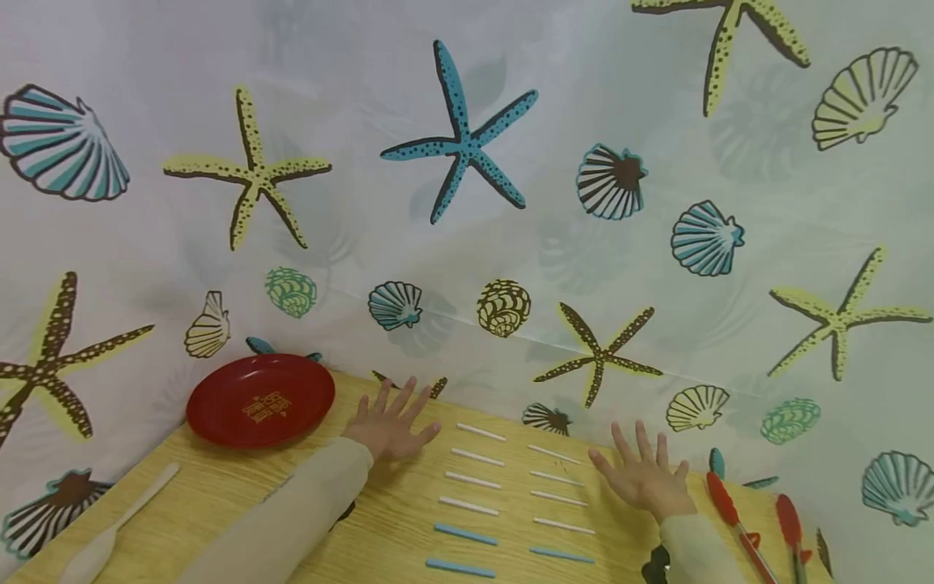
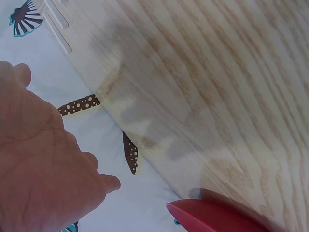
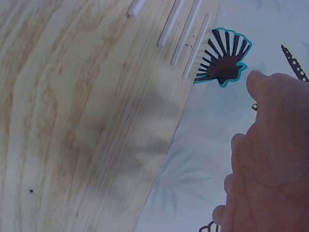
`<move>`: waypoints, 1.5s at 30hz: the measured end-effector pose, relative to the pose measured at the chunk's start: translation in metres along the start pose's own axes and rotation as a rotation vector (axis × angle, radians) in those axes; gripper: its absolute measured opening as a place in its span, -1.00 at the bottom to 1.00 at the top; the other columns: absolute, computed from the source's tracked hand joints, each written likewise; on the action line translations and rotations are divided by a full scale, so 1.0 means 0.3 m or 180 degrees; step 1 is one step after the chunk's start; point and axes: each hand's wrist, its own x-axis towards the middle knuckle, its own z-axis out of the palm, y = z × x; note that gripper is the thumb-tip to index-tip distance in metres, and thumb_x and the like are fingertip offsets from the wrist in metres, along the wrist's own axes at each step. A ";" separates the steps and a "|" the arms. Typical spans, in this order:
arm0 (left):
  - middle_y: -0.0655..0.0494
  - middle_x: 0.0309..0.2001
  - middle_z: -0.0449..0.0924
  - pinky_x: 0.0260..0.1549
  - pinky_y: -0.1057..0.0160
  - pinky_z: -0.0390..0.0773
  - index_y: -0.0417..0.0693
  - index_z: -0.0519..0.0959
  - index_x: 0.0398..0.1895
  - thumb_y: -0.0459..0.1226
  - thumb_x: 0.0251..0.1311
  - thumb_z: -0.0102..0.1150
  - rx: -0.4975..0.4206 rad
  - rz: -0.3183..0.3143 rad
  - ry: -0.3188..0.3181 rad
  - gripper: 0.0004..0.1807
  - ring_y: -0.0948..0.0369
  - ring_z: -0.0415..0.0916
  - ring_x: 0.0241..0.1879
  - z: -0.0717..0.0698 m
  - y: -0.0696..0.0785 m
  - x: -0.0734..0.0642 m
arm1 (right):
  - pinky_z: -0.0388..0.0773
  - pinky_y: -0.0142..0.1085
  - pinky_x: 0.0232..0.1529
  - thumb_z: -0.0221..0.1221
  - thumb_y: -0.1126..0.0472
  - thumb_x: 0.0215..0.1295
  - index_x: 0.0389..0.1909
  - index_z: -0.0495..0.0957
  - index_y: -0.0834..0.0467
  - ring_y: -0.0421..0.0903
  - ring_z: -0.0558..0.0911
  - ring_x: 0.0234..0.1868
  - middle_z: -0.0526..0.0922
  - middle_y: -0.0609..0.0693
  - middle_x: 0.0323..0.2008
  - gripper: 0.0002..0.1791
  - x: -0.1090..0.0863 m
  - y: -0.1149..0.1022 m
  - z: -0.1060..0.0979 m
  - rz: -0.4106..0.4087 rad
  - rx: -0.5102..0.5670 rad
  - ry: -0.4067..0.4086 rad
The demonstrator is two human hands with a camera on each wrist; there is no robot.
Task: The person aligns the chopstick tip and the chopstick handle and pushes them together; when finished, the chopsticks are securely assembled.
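Observation:
Two columns of thin sticks lie on the wooden table between my hands. In the left column, white sticks (image 1: 473, 480) lie above two blue sticks (image 1: 465, 534). The right column has white sticks (image 1: 558, 496) and a blue stick (image 1: 562, 556) at its near end. My left hand (image 1: 394, 426) is spread over the table, its fingers apart and nothing in it, between the red plate (image 1: 219, 389) and the left column. Right of the other column, my right hand (image 1: 645, 474) is spread too and holds nothing. The wrist views show both hands above the far table edge.
A pale spoon (image 1: 98, 551) lies at the table's left side. Two pairs of red-tipped tongs (image 1: 722, 496) lie on the right, beyond my right hand. A white curtain (image 1: 350, 243) printed with shells and starfish hangs behind the wooden table (image 1: 394, 503).

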 end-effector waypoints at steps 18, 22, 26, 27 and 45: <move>0.00 0.58 -0.33 0.31 -0.34 -0.40 0.12 -0.14 0.61 0.36 0.36 -0.36 -0.0002 0.0004 -0.0052 -0.10 -0.21 -0.47 0.49 -0.019 0.026 -0.017 | -0.49 0.54 0.12 -0.33 -0.56 0.32 0.59 -0.17 0.02 0.45 -0.42 0.42 -0.38 0.26 0.53 0.02 0.008 -0.003 0.004 -0.0088 0.0018 0.0048; -0.04 0.58 -0.29 0.31 -0.35 -0.35 0.09 -0.13 0.61 0.33 0.37 -0.29 -0.0037 0.0054 -0.0055 -0.10 -0.23 -0.41 0.49 -0.011 0.038 -0.023 | -0.41 0.55 0.13 -0.32 -0.52 0.36 0.58 -0.15 0.03 0.47 -0.36 0.42 -0.35 0.28 0.52 -0.02 0.002 -0.013 0.006 -0.0157 -0.0003 0.0031; -0.07 0.57 -0.22 0.32 -0.35 -0.27 0.04 -0.13 0.61 0.32 0.38 -0.27 -0.0043 0.0151 -0.0031 -0.10 -0.22 -0.35 0.49 -0.017 0.054 -0.029 | -0.22 0.57 0.12 -0.30 -0.47 0.41 0.58 -0.08 0.02 0.55 -0.19 0.40 -0.21 0.31 0.52 -0.09 0.013 -0.025 0.007 -0.0321 -0.0036 0.0025; -0.09 0.56 -0.18 0.32 -0.35 -0.25 0.03 -0.12 0.60 0.31 0.39 -0.25 -0.0070 0.0219 0.0002 -0.09 -0.22 -0.31 0.49 -0.018 0.055 -0.026 | -0.15 0.56 0.13 -0.28 -0.45 0.42 0.58 -0.04 0.02 0.56 -0.12 0.39 -0.15 0.33 0.51 -0.10 0.018 -0.029 0.006 -0.0387 -0.0020 0.0029; 0.00 -0.07 0.57 -0.06 0.08 0.56 -0.10 0.61 0.05 -0.28 0.19 0.39 0.0398 0.0843 0.0675 -0.64 0.06 0.54 -0.04 0.005 0.189 0.139 | 0.42 0.14 0.13 0.33 0.19 0.26 0.04 0.60 0.33 0.29 0.52 0.11 0.60 0.27 0.03 -0.60 0.142 -0.134 0.024 -0.1045 0.0122 0.0331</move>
